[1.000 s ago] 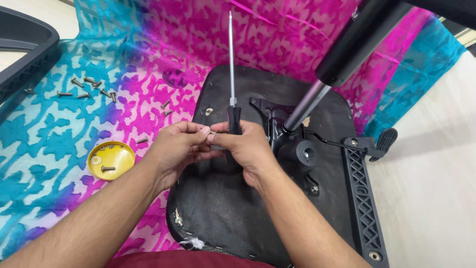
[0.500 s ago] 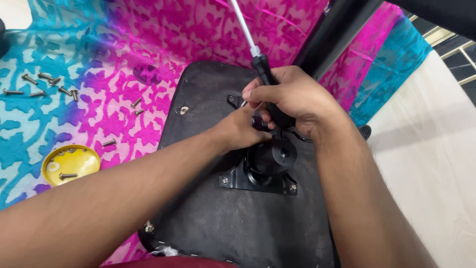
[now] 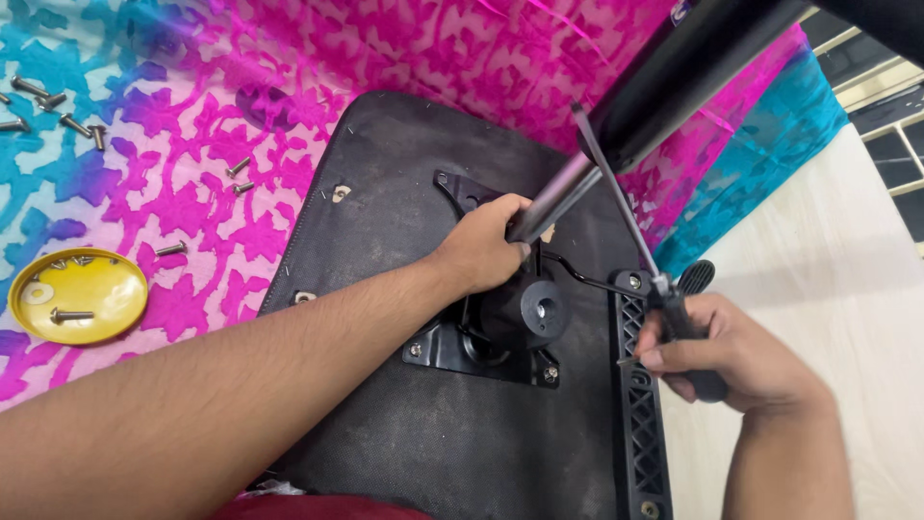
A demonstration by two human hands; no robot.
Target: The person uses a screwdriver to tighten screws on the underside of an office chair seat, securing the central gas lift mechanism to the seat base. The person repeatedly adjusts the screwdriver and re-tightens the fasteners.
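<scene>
Centrally, the left hand point(image 3: 478, 252) is clamped around the chair's gas-lift cylinder point(image 3: 553, 200) above the black tilt mechanism point(image 3: 500, 332) on the upturned seat base point(image 3: 385, 241). At four o'clock, the right hand point(image 3: 722, 351) grips a long screwdriver point(image 3: 635, 226), shaft pointing toward eleven. Screws fill a yellow lid point(image 3: 77, 294) at nine o'clock.

Black-handled screwdriver point(image 3: 674, 318) tilted shaft-up beside the upturned chair seat's black mechanism plate point(image 3: 481, 347), grey gas cylinder point(image 3: 558, 197) angled above it

One head-worn view looks steeply down, close over the hands point(image 3: 481, 250).
</scene>
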